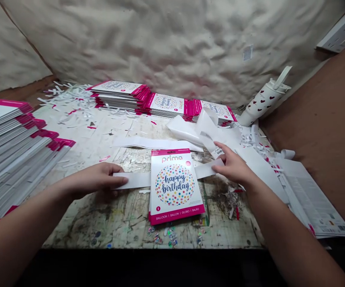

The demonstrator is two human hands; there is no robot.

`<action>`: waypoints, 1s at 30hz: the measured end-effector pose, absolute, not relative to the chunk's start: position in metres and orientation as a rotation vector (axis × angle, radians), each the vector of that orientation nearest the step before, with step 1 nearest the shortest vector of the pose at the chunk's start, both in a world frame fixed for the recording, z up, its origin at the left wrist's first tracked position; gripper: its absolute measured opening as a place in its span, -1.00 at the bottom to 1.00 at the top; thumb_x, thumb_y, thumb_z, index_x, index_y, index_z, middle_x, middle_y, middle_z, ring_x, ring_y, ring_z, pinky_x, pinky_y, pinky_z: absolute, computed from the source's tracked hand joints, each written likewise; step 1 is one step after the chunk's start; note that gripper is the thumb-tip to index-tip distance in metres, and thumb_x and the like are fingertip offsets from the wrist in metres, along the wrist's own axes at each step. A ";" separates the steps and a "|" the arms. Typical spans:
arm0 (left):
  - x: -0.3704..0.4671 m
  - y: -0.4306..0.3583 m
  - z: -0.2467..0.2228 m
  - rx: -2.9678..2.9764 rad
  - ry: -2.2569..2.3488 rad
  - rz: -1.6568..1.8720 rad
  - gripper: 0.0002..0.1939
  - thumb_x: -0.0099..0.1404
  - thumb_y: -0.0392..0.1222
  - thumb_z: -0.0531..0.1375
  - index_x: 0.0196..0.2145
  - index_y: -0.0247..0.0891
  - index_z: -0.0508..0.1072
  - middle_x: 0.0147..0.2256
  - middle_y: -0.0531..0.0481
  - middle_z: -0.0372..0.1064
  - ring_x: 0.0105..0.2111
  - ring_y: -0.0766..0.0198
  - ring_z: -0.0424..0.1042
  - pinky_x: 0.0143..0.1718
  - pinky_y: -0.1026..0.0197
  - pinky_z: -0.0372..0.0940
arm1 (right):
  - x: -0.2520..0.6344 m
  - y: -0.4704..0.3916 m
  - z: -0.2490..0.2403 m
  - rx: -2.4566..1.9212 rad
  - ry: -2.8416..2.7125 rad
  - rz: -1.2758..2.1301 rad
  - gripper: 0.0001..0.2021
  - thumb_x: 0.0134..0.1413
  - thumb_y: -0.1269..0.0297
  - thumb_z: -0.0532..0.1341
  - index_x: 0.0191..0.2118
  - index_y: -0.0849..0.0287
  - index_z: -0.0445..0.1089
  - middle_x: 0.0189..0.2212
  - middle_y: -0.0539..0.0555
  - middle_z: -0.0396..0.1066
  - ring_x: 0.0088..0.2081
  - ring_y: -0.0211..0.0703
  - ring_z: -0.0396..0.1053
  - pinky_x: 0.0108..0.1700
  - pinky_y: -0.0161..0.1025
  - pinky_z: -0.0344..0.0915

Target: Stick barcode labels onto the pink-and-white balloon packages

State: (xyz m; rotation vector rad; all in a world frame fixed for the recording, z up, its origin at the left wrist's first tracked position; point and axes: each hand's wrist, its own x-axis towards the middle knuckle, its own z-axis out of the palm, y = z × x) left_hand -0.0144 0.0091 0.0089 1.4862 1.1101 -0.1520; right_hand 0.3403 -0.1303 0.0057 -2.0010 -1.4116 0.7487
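Note:
A small stack of "happy birthday" balloon packets [175, 185] with pink edges lies near the table's front. A white paper strip [135, 180] runs beneath the packets and comes out on both sides. On the left, my left hand [102, 177] pinches one end of the strip between thumb and fingers. My right hand [230, 165] holds the other end, its index finger stretched out near a barcode label [217, 152]. Behind the packets lie flat white strips [157, 143], and a loose white band [187, 131] curls to their right.
Tall packet stacks [8, 147] stand at the left; more stacks [118, 93] line the back wall. A white tumbler with hearts [262, 99] leans at the back right. Printed sheets [324, 203] lie at the right. Paper scraps [71, 95] litter the table [71, 223].

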 end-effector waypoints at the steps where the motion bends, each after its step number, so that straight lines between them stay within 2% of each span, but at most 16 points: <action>1: -0.006 0.005 0.012 1.424 1.071 -0.109 -0.77 -0.05 -0.02 0.29 -0.56 -0.22 0.41 -0.61 0.03 0.36 -0.56 0.26 0.31 -0.56 0.29 0.11 | 0.330 -0.131 0.011 -1.983 -1.421 0.674 -0.22 -0.15 0.38 0.20 0.25 0.08 -0.05 -0.57 -0.11 0.27 -0.57 -0.25 0.25 -0.50 -0.31 0.19; 5: 0.045 -0.013 0.013 1.288 0.941 0.027 -0.77 -0.05 -0.08 0.31 -0.52 -0.28 0.41 -0.54 -0.01 0.40 -0.55 0.29 0.36 -0.50 0.26 0.24 | 0.270 -0.124 0.014 -1.966 -1.622 0.419 -0.22 -0.08 0.40 0.14 0.29 0.06 -0.15 -0.58 -0.04 0.32 -0.56 -0.19 0.25 -0.46 -0.23 0.23; 10: 0.086 -0.023 0.001 1.279 0.910 0.051 -0.80 -0.05 -0.16 0.28 -0.60 -0.31 0.34 -0.65 0.01 0.34 -0.63 0.31 0.36 -0.57 0.28 0.24 | 0.220 -0.120 -0.024 -1.911 -1.929 0.140 -0.26 -0.03 0.50 0.02 0.31 0.18 -0.21 -0.52 0.13 0.38 -0.48 -0.05 0.28 -0.36 -0.12 0.30; 16: 0.094 -0.025 -0.010 1.337 0.965 0.027 -0.84 0.02 -0.17 0.21 -0.57 -0.30 0.33 -0.67 0.07 0.33 -0.64 0.34 0.36 -0.59 0.32 0.24 | 0.219 -0.144 -0.034 -1.773 -2.046 0.323 -0.13 -0.07 0.52 0.04 0.31 0.32 -0.48 -0.30 0.18 0.43 -0.16 0.02 0.30 -0.10 -0.11 0.33; 20: 0.104 -0.025 -0.019 1.406 1.029 -0.031 -0.89 0.03 -0.23 0.19 -0.57 -0.29 0.34 -0.73 0.06 0.32 -0.70 0.34 0.31 -0.66 0.36 0.16 | 0.237 -0.151 -0.026 -1.752 -2.043 0.447 -0.16 -0.02 0.50 0.04 0.32 0.20 -0.45 -0.09 0.15 0.41 -0.05 -0.04 0.32 -0.01 -0.12 0.31; 23: 0.106 -0.024 -0.018 1.400 1.016 -0.064 -0.89 0.07 -0.24 0.16 -0.56 -0.29 0.32 -0.72 0.04 0.35 -0.71 0.35 0.32 -0.65 0.36 0.17 | 0.254 -0.153 -0.029 -1.738 -2.028 0.424 -0.23 0.07 0.43 0.03 0.32 0.14 -0.43 0.04 0.13 0.34 0.05 -0.08 0.28 0.14 0.00 0.17; 25: 0.105 -0.022 -0.015 1.399 1.001 -0.065 -0.89 0.09 -0.23 0.15 -0.55 -0.28 0.32 -0.71 0.05 0.35 -0.70 0.35 0.33 -0.63 0.36 0.19 | 0.261 -0.154 -0.035 -1.699 -2.081 0.418 -0.25 0.09 0.43 0.02 0.32 0.16 -0.40 0.06 0.13 0.32 0.09 -0.10 0.25 0.20 0.03 0.08; 30: 0.111 -0.022 -0.017 1.418 1.005 -0.072 -0.90 0.09 -0.24 0.14 -0.53 -0.29 0.32 -0.71 0.06 0.35 -0.69 0.33 0.35 -0.62 0.34 0.22 | 0.263 -0.155 -0.045 -1.670 -2.123 0.442 -0.27 0.09 0.45 0.00 0.32 0.20 -0.39 0.09 0.14 0.30 0.10 -0.12 0.25 0.21 -0.02 0.09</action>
